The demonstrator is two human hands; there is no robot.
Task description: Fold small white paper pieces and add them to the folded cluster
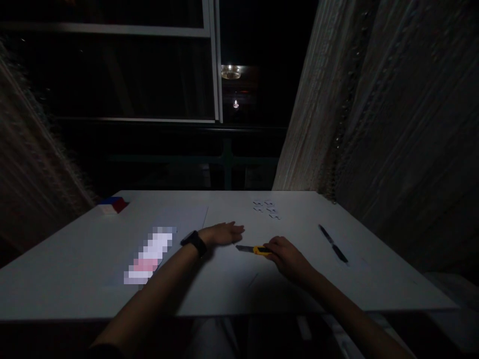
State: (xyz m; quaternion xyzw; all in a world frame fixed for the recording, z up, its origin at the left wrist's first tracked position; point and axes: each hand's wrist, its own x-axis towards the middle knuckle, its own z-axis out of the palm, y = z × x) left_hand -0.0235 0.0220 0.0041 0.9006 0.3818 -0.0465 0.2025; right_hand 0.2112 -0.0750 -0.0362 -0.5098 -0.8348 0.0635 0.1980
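My right hand (286,255) grips a yellow utility knife (261,250), its grey blade out and pointing left. The blade tip lies close to the fingers of my left hand (224,234), which rests flat on the white table (224,294) with its fingers stretched to the right. A dark watch sits on the left wrist. Below the knife a thin dark line (253,279) shows on the white surface. It is too dim to tell whether paper lies under my hands. Beyond them lie several small white pieces with dark marks (266,209).
A black pen (333,244) lies at the right. Left of my arm is a bright, blurred-out screen (151,254), with a pale sheet (194,217) behind it. A red, white and blue block (112,205) sits at the far left. Curtains (307,99) hang on both sides.
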